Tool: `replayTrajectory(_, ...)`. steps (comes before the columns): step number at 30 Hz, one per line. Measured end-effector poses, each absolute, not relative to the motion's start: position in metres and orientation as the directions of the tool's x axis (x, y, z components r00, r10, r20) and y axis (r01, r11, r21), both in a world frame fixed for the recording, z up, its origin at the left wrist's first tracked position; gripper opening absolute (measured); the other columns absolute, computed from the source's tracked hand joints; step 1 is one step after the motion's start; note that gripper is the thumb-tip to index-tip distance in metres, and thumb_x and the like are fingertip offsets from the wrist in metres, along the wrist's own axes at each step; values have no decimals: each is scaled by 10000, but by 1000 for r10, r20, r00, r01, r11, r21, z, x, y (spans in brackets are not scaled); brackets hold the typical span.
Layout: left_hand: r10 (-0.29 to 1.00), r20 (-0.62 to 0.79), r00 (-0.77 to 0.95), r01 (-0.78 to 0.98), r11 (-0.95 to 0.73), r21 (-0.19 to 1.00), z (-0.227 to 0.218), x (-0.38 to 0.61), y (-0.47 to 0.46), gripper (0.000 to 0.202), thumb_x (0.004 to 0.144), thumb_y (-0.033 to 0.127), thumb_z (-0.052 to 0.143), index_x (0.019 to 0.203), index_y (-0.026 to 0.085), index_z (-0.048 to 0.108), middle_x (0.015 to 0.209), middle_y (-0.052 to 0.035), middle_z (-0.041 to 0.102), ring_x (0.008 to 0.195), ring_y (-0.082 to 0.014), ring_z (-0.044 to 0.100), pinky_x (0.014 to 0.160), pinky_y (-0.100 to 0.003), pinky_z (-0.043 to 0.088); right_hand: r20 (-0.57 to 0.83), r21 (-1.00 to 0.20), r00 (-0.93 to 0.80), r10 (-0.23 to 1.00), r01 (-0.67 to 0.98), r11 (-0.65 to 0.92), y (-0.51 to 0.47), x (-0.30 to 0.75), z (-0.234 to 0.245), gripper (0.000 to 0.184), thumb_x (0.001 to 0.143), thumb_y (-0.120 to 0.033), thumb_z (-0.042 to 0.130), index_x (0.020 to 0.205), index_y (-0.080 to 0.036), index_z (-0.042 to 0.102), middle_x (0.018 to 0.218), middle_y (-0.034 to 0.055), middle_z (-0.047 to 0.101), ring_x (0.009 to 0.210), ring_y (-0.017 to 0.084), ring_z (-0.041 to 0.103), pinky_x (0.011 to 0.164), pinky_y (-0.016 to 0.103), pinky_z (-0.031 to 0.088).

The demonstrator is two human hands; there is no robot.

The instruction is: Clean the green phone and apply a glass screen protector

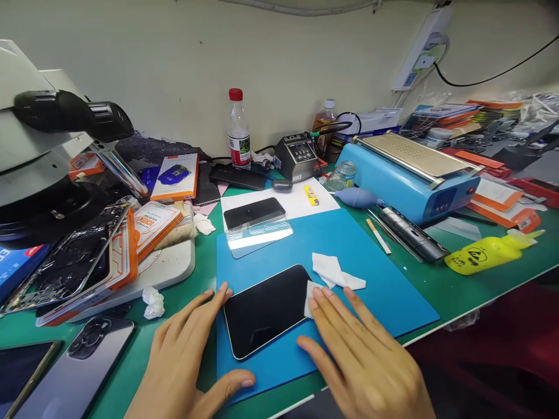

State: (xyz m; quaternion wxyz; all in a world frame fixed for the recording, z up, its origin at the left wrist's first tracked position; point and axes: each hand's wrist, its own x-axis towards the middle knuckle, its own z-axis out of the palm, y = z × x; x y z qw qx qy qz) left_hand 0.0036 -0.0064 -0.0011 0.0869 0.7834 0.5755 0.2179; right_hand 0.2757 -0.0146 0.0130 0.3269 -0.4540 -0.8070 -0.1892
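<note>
A smartphone (266, 311) with a dark screen lies face up and slanted on the blue mat (349, 233). My left hand (187, 349) is open at its left end, the fingertips near its upper left corner and the thumb apart over the mat. With fingers stretched out and thumb spread, my right hand (353, 349) presses a small white wipe (309, 297) flat at the phone's right end. Part of that wipe is hidden under the fingers. Just beyond it lies a second, crumpled white wipe (334, 270).
Behind the phone are another dark phone (257, 212) and a clear screen protector (257, 235). Right stand a blue heating plate machine (406, 174), an air blower (360, 198) and a yellow bottle (489, 253). A microscope (48, 134), boxes (157, 227) and a grey phone (82, 366) crowd the left.
</note>
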Motion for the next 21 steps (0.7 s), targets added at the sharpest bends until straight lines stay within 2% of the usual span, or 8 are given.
replayTrajectory(4, 935, 255, 246, 861, -332, 387, -2, 5, -7, 680, 1081, 742, 402, 1673, 425, 304, 1620, -33, 616, 1502, -314, 545, 1155, -531, 435, 686, -24, -426, 590, 798, 603, -21, 251, 6, 288, 1031, -243, 713, 1247, -59, 769, 1337, 133, 747, 1306, 272, 714, 1267, 407, 486)
replayTrajectory(8, 932, 271, 242, 871, -332, 362, 1, 5, -6, 618, 1138, 614, 404, 1699, 384, 285, 1584, -16, 650, 1484, -280, 562, 1144, -484, 458, 689, -64, -403, 602, 794, 605, -15, 260, 10, 253, 1008, -106, 693, 1248, -74, 767, 1348, 114, 746, 1304, 249, 717, 1291, 421, 460)
replayTrajectory(12, 854, 348, 387, 861, -470, 194, 5, 1, 0, 690, 1121, 546, 514, 1720, 287, 290, 1535, -38, 693, 1379, -276, 655, 1076, -420, 494, 690, -37, -384, 614, 828, 559, -4, 282, 19, 291, 995, -63, 697, 1281, -73, 752, 1343, 119, 754, 1270, 232, 736, 1297, 399, 447)
replayTrajectory(15, 797, 384, 467, 843, -532, 78, 8, 2, 5, 674, 1123, 575, 510, 1683, 230, 364, 1532, -65, 698, 1377, -290, 661, 1104, -413, 467, 707, -83, -390, 591, 783, 616, 1, 284, 24, 342, 974, 17, 660, 1281, -101, 752, 1286, 92, 785, 1261, 213, 741, 1266, 402, 489)
replayTrajectory(18, 766, 409, 497, 822, -566, 61, 12, 11, 8, 664, 1139, 599, 435, 1654, 183, 385, 1499, -94, 717, 1311, -279, 701, 1069, -386, 504, 691, -235, -449, 567, 602, 763, 1, 286, 28, 326, 983, 8, 646, 1235, -160, 768, 1215, 46, 812, 1162, 179, 783, 1216, 385, 540)
replayTrajectory(20, 765, 390, 513, 804, -587, 93, 17, 22, 10, 697, 1133, 607, 430, 1663, 164, 339, 1497, -127, 711, 1299, -301, 706, 1056, -409, 543, 666, -433, -415, 620, 462, 774, -1, 293, 28, 256, 1001, -71, 677, 1172, -224, 791, 1161, 4, 825, 1066, 171, 811, 1186, 382, 564)
replayTrajectory(21, 770, 359, 528, 793, -598, 115, 19, 29, 12, 722, 1118, 612, 468, 1666, 166, 317, 1497, -141, 705, 1304, -324, 702, 1053, -441, 561, 644, -575, -300, 704, 417, 704, -1, 297, 28, 209, 1000, -121, 705, 1129, -250, 809, 1124, -6, 832, 1042, 182, 818, 1156, 376, 584)
